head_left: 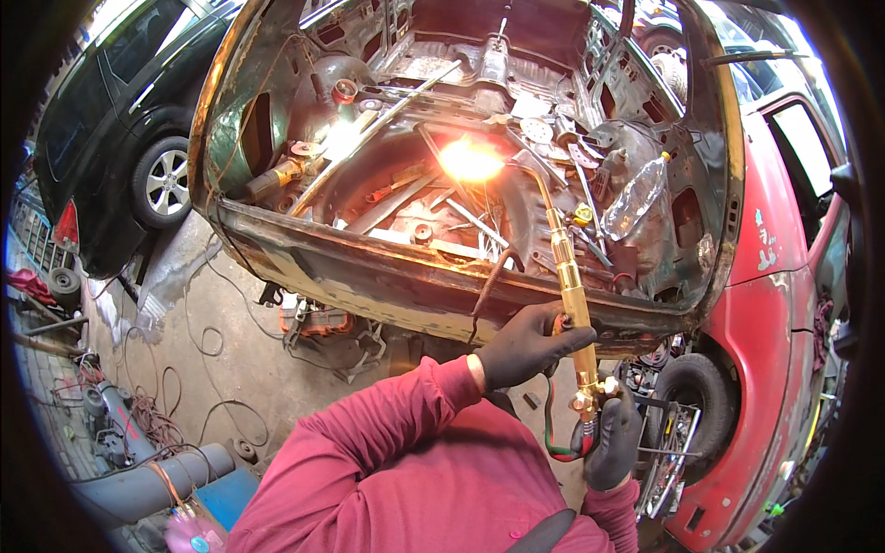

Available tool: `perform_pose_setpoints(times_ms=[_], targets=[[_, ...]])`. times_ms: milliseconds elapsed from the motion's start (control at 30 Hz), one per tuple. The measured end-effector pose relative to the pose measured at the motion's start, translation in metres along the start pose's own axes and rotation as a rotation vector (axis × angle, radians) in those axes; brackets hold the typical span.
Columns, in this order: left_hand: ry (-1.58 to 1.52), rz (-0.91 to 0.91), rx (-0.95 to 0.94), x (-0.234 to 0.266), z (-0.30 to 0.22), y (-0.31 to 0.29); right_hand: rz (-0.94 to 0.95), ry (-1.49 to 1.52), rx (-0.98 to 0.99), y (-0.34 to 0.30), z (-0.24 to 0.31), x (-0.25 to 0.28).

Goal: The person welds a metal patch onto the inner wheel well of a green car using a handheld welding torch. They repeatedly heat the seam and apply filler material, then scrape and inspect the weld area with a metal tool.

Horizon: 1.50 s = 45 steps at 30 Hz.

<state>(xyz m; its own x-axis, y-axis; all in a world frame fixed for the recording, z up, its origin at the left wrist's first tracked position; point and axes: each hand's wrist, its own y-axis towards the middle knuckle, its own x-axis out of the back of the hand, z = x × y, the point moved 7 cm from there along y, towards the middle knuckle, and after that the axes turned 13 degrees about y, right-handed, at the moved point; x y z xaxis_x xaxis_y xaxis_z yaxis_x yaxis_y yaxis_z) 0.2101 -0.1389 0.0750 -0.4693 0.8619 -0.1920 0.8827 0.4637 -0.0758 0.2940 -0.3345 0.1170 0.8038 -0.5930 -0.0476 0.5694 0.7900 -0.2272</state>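
A brass gas torch (569,276) points up and away from me over the open rear of a stripped car body (369,272). Its bent tip gives off a bright orange-yellow flame (470,159). My left hand (533,347), in a black glove, is closed on the torch's barrel, with the fingers beside a small red part. Lower down, my right hand (616,441), also gloved, is closed around the valve end of the handle. Red and green hoses (559,452) curve below it. Glare hides whatever lies behind the flame.
Inside the car body lie metal strips, loose tools, a clear plastic bottle (636,198) and a yellow tape measure (583,215). A dark car (120,138) stands left, a red car (765,304) right. Cables, a grey cylinder (157,484) and a tyre (696,405) are on the floor.
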Motion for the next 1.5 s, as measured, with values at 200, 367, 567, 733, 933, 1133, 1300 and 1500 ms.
perform_pose_setpoints(times_ms=[200,367,567,733,933,1133,1300,1500], targets=[[0.351,-0.139,-0.130,0.006,-0.012,-0.004,-0.199,-0.131,0.046,0.000,-0.007,0.027],[0.432,-0.029,-0.425,-0.019,-0.023,-0.028,-0.227,-0.066,0.040,0.001,0.001,0.020],[0.485,0.044,-0.573,-0.039,-0.016,-0.032,-0.208,-0.127,0.065,0.004,-0.012,0.038],[0.533,0.028,-0.571,-0.038,-0.015,-0.032,-0.209,-0.102,0.033,0.004,0.000,0.023],[0.524,0.002,-0.638,-0.038,-0.017,-0.031,-0.258,-0.009,0.056,0.006,-0.002,0.020],[0.507,0.030,-0.601,-0.035,-0.017,-0.030,-0.262,0.031,0.029,0.007,0.000,0.015],[0.510,0.052,-0.595,-0.035,-0.015,-0.029,-0.277,0.012,0.079,0.010,-0.008,0.024],[0.506,0.047,-0.605,-0.030,-0.018,-0.029,-0.262,0.033,0.042,0.011,0.000,0.013]])
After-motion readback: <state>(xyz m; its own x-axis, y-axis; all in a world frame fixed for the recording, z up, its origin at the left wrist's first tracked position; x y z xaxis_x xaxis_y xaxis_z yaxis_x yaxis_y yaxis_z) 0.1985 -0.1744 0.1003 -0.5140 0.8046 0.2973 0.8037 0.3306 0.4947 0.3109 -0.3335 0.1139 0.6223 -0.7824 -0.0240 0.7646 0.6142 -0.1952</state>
